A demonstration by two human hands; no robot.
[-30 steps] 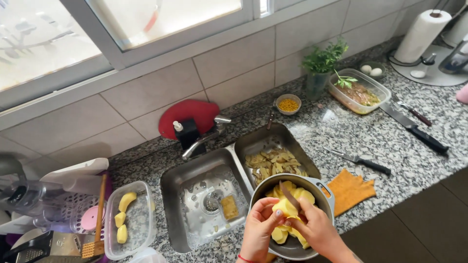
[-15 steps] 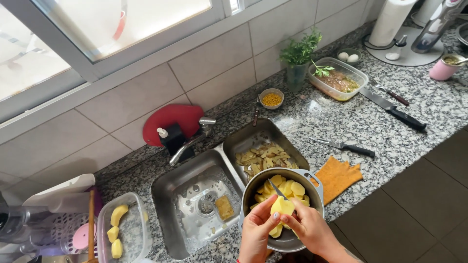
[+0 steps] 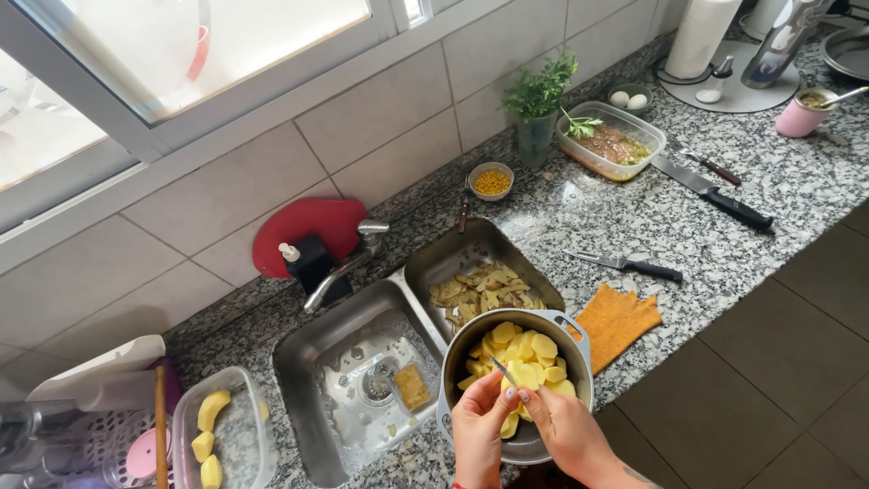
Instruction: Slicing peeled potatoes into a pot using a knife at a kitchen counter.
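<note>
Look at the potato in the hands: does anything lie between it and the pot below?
Nothing visible. Both hands, left hand and right hand, hold the potato with a small knife directly over the open pot, which already holds slices and has no lid.

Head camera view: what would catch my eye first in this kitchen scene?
Probably the grey pot heaped with yellow potato slices at the sink's front edge, where the left hand and right hand hold a potato piece and a small knife over it. Next, the red cutting board against the tiled wall behind the tap, and the orange cloth right of the pot.
</note>
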